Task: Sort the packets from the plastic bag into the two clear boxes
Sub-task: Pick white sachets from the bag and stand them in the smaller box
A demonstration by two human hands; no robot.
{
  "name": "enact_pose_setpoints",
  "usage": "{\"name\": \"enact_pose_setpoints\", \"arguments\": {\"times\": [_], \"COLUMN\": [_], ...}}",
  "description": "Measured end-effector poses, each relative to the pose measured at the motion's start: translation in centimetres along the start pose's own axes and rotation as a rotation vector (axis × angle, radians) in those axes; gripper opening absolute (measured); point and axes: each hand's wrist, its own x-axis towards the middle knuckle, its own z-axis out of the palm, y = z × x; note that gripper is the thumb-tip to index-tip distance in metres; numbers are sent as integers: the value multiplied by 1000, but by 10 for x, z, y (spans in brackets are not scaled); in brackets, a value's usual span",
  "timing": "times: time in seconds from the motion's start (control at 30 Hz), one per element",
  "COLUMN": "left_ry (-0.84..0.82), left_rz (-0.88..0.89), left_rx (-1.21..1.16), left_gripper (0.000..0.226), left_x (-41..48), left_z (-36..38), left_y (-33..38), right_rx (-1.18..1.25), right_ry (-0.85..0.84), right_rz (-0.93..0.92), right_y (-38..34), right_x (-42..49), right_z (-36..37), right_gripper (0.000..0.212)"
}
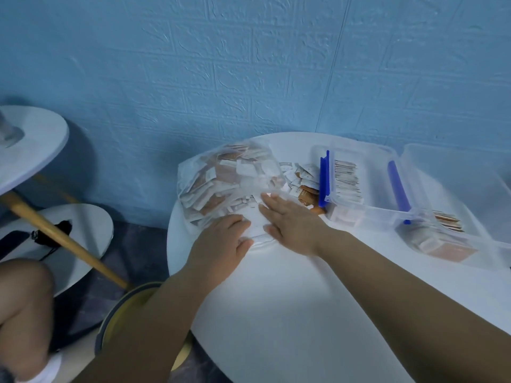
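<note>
A clear plastic bag full of white and orange packets lies at the far left of the round white table. My left hand grips the bag's near edge with curled fingers. My right hand lies flat on the bag's near right part, fingers straight. Loose packets lie between the bag and the first clear box, which has blue latches and packets standing inside. The second clear box sits at the right edge with packets in it.
A blue brick-pattern wall stands right behind the table. Another round white table and a lower one are at the left, with a wooden leg between. A yellow stool sits under the table's near left edge.
</note>
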Motion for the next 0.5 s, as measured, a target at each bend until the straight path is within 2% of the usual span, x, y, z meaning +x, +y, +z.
{"name": "enact_pose_setpoints", "arguments": {"times": [0.1,0.23,0.4,0.5], "left_ry": [28,6,-64,-8], "left_rz": [-91,-216,-331,-337], "left_rx": [-71,-127,-250,-325], "left_gripper": [40,45,61,52], "left_x": [-4,6,17,14], "left_z": [-4,-10,-17,-20], "left_y": [-3,2,9,9], "right_rx": [55,180,279,310], "right_ry": [32,377,348,325], "right_rz": [-77,-206,-177,-135], "right_y": [0,-8,-11,-4], "right_x": [-11,-23,-18,-11], "right_z": [4,7,6,3], "right_gripper": [49,27,27,30]}}
